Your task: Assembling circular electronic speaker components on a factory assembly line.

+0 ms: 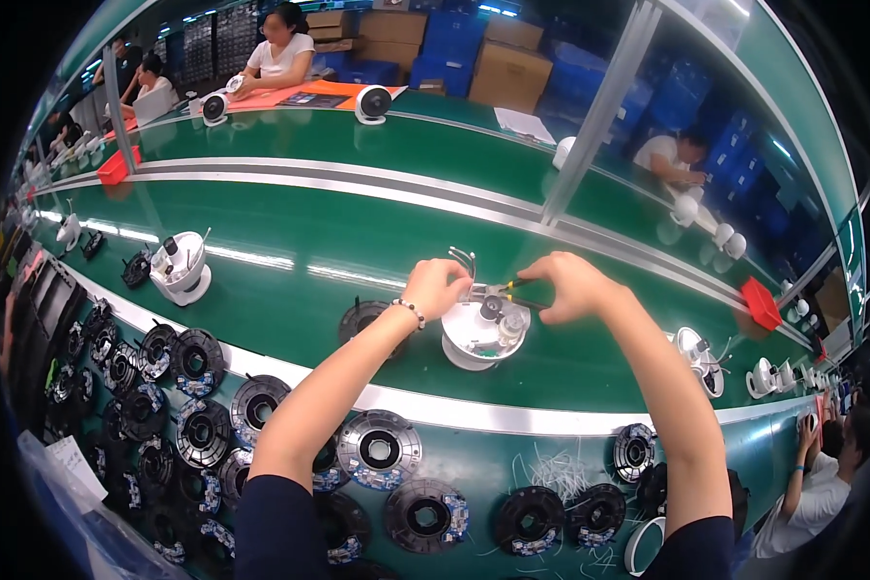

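So the open white housing [466, 335] sits on the green bench [580, 377], and I'm calling that the clock centre. It's got a black cylinder [493, 307] standing up inside, and a few thin wires [466, 259] poke up around 11 o'clock. Right hand [578, 284] comes in from 2 o'clock, fingers curled round the handles of some pliers [499, 290], whose metal nose reaches over the housing's top edge. Left hand [435, 288] is at 11, thumb and fingertips bunched narrow by the wires; honestly can't tell what's pinched in there.

At 9 o'clock there's a black disc [356, 318] partly behind the left forearm, then another white housing further out [186, 282]. Black rings with blue circuit boards [356, 449] fill 7 to 8. Thin white strips [556, 472] lie in a messy heap at 5, and a red bin [761, 304] sits way out near 3.
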Available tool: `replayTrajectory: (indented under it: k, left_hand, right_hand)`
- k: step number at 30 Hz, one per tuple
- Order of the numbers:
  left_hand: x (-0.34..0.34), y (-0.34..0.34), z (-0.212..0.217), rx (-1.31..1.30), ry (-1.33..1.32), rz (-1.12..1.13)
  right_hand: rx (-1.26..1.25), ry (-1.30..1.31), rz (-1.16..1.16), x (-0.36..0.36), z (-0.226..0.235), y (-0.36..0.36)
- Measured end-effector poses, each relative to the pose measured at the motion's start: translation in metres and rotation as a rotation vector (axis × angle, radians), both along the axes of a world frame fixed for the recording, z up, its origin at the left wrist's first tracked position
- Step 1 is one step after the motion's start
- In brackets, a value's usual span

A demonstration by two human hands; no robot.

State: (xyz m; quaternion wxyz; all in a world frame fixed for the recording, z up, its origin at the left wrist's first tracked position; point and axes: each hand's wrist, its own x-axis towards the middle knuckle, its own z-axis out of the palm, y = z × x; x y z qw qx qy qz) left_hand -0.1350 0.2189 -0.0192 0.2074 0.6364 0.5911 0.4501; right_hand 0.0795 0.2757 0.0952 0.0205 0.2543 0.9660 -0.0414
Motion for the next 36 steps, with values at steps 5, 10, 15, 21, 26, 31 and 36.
replayTrajectory:
  k: [5, 10, 15, 21, 26, 31, 36]
  left_hand:
    - [0.012, 0.010, -0.003, 0.064, 0.085, 0.013]
    - [0.026, 0.007, 0.006, 0.025, 0.071, 0.003]
    - [0.035, 0.008, 0.005, 0.040, 0.055, -0.027]
    - [0.037, -0.038, 0.035, 0.016, -0.161, -0.003]
    - [0.066, -0.130, 0.017, -0.198, 0.476, -0.825]
    - [0.036, -0.092, 0.029, 0.045, 0.350, -0.136]
    - [-0.016, -0.061, -0.018, -0.149, 0.575, 0.162]
  right_hand:
    - [-0.003, -0.051, 0.024, -0.002, -0.002, -0.002]
    - [0.008, -0.045, 0.005, 0.007, -0.010, 0.000]
    - [-0.099, -0.008, 0.016, 0.023, -0.004, -0.003]
    - [0.063, 0.192, 0.006, 0.088, 0.016, -0.005]
    - [0.071, 0.239, -0.142, 0.117, 0.071, -0.057]
    - [0.287, 0.223, -0.126, 0.150, 0.091, -0.110]
    - [0.031, 0.372, -0.098, 0.182, 0.090, -0.237]
